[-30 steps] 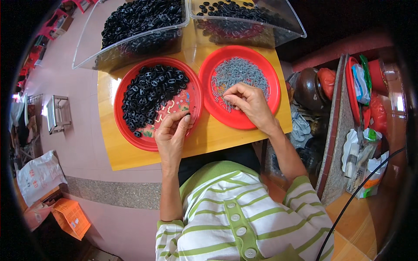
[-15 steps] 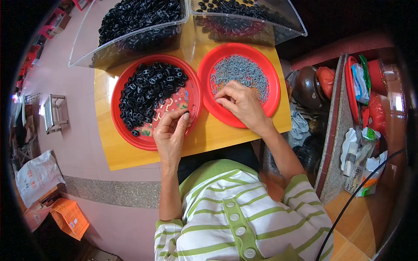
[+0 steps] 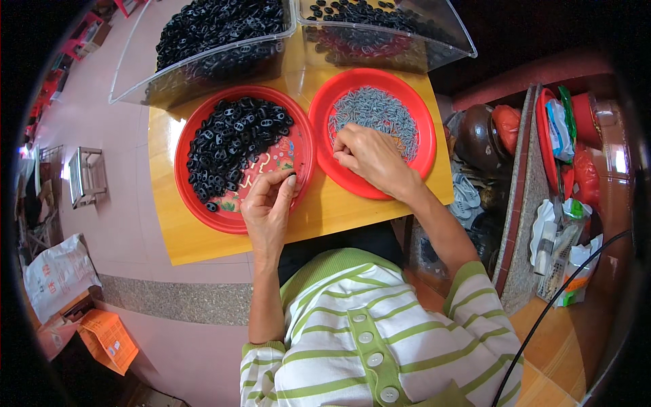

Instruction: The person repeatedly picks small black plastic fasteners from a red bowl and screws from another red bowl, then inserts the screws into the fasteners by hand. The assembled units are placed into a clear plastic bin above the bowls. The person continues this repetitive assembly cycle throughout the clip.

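Pinched between the thumb and forefinger of my left hand (image 3: pixel 270 202) is a small black plastic piece (image 3: pixel 292 175), mostly hidden by the fingers. This hand hovers over the near right rim of a red round tray (image 3: pixel 182 190) that holds a heap of black two-holed plastic pieces (image 3: pixel 237 132). My right hand (image 3: pixel 373 154) is over a second red tray (image 3: pixel 427 136), beside a heap of small grey screws (image 3: pixel 376 112). Its fingers are curled together at the heap's near edge; whatever they hold is hidden.
Behind the trays on the yellow table (image 3: pixel 169 247) stand two clear plastic bins, the left bin (image 3: pixel 203 71) heaped with black pieces, the right bin (image 3: pixel 386 51) holding fewer. To the right are a brown jar (image 3: pixel 483 136) and a shelf edge (image 3: pixel 519 197). A black cable (image 3: pixel 563 292) hangs at the right.
My right hand has shifted slightly and its fingers have curled in more over the screws. My left hand keeps its pinch on the black piece almost unmoved.
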{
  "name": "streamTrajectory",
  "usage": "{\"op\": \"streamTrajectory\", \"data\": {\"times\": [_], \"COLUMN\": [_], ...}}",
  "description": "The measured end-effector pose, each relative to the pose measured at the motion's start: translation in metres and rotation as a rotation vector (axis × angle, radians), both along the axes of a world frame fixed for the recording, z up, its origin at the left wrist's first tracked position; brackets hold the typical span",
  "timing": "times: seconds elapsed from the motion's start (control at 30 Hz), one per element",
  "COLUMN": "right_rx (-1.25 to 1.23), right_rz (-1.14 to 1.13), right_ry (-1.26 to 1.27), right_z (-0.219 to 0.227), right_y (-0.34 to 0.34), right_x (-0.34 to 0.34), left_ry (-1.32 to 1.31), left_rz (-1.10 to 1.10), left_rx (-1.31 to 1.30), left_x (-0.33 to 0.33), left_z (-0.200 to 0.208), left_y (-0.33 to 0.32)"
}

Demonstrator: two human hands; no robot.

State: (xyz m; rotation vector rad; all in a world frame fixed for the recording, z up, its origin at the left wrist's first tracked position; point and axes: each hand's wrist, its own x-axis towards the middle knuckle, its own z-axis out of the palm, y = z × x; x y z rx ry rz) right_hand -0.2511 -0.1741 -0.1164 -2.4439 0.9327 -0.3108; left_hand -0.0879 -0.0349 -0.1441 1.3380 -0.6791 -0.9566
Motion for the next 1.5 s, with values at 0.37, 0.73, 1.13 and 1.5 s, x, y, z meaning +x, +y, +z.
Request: {"op": "streamTrajectory", "data": {"times": [0.37,0.73,1.13,1.5], "right_rx": [0.583,0.734,0.803,0.753], "right_rz": [-0.242,-0.07,-0.07,-0.04], "right_ry": [-0.451,-0.864,-0.88,-0.87], "right_z": [0.028,0.018,0.018,0.02], "right_y": [0.02,0.057,0.069,0.071], "right_x": [-0.001,0.023,0.031,0.034], "left_ry": [0.24,0.645,0.638,0.596], "left_rz": [0.039,-0.017,-0.03,-0.039], "left_rx": [0.007,-0.069,-0.118,-0.095], "left_x": [0.006,-0.006,-0.006,-0.005], "left_z": [0.012,0.038,0.038,0.035], "left_y": [0.005,0.015,0.021,0.022]}}
